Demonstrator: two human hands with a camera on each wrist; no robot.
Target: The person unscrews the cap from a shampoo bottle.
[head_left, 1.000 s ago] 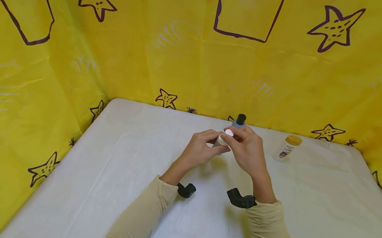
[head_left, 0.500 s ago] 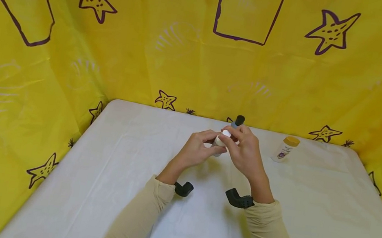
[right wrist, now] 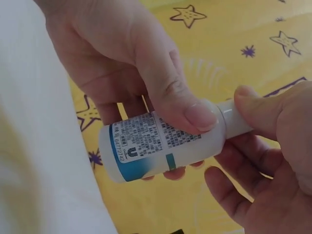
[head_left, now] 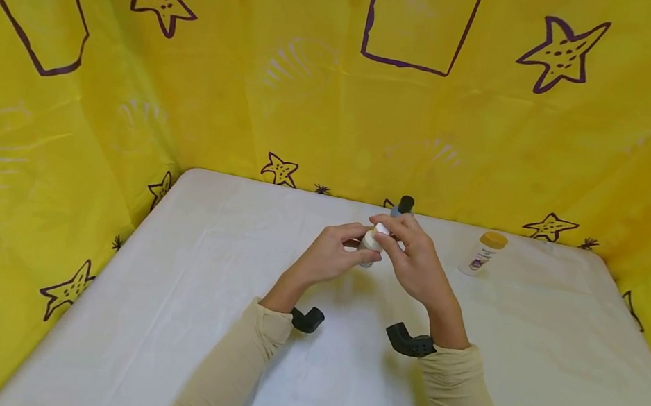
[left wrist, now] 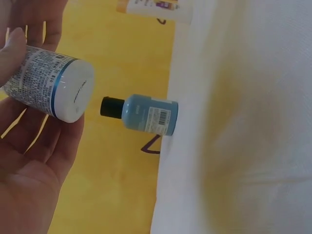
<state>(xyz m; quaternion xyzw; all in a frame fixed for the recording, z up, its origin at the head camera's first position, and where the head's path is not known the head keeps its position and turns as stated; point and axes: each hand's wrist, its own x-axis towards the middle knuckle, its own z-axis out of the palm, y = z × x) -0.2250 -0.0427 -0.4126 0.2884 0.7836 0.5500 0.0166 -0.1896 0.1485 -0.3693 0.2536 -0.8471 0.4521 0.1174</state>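
My left hand (head_left: 327,254) grips a small white bottle (right wrist: 161,146) round its body, thumb on the near side. The bottle has dense printed text and a blue band near its base, and it is held tilted above the table. On its white cap (right wrist: 235,118), the thumb and fingers of my right hand (head_left: 417,262) pinch from the other end. The cap sits at the bottle's neck; whether it is loose I cannot tell. Behind the hands stands a blue bottle with a black cap (left wrist: 146,115), partly hidden in the head view.
A white bottle with a yellow cap (head_left: 480,258) stands to the right of my right hand. The white-covered table (head_left: 206,325) meets a yellow cloth (head_left: 327,105) with purple star drawings at its back and sides. A dark camera mount (head_left: 409,340) projects from the right wrist.
Both hands and the white bottle shift slightly left in the head view, which itself moves a little. The right fingers change position on the cap and now cover more of it.
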